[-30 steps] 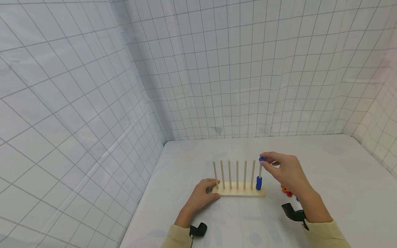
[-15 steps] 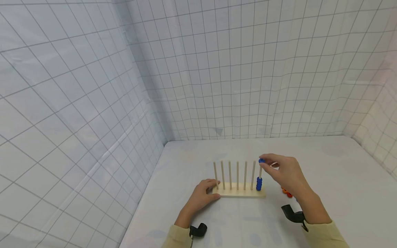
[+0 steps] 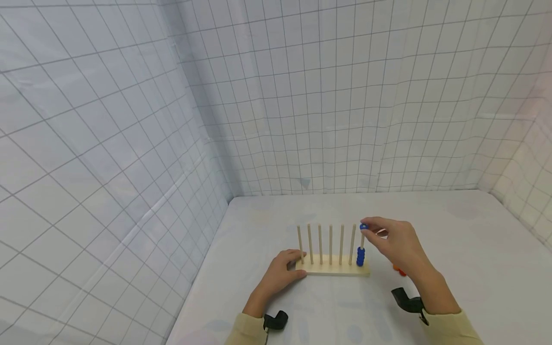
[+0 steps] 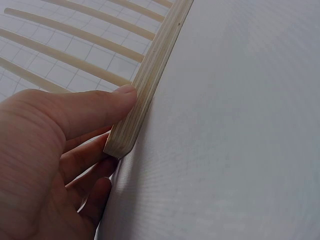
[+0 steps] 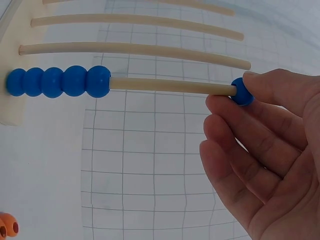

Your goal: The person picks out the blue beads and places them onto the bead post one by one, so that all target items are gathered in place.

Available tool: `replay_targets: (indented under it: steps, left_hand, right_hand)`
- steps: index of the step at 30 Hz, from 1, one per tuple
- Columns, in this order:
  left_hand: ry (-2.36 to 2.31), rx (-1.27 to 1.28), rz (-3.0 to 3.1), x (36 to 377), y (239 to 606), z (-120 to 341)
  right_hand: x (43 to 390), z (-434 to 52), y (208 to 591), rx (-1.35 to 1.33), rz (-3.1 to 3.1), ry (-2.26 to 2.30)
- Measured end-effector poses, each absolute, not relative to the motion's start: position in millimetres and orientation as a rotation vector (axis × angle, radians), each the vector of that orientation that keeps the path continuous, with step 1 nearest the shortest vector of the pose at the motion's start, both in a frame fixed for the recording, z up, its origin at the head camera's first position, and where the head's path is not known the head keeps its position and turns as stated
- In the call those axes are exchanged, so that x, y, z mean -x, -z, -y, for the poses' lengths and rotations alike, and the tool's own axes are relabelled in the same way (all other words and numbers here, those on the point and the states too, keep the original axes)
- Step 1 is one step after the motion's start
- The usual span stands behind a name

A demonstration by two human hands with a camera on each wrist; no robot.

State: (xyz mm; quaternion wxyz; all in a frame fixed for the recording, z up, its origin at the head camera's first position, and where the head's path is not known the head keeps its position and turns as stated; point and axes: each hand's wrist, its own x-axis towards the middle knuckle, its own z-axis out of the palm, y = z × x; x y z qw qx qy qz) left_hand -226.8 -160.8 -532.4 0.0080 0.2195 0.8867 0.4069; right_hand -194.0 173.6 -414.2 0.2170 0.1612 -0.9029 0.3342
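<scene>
A wooden peg rack (image 3: 332,268) with several upright rods stands on the white table. Its rightmost rod (image 5: 170,86) carries a stack of several blue beads (image 3: 360,256) at the bottom. My right hand (image 3: 394,239) pinches another blue bead (image 5: 242,91) at the top tip of that rod. My left hand (image 3: 280,273) holds the left end of the rack's base (image 4: 150,85), thumb on the front edge and fingers under the corner.
Orange beads (image 3: 398,270) lie on the table right of the rack, partly behind my right wrist; one shows in the right wrist view as well (image 5: 7,225). White gridded walls (image 3: 302,96) close in the table at the left, back and right.
The right hand has lowered slightly with the blue bead at the top of the rightmost rod. The left hand has stayed on the rack's base.
</scene>
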Motion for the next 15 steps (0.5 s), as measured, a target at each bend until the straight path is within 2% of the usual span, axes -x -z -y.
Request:
replay_targets:
  steps: [15]
  left_hand:
    - [-1.272, -0.677, -2.767, 224.3, 530.9, 160.1]
  right_hand:
    - [193.1, -174.9, 420.5, -0.437, 2.500, -0.971]
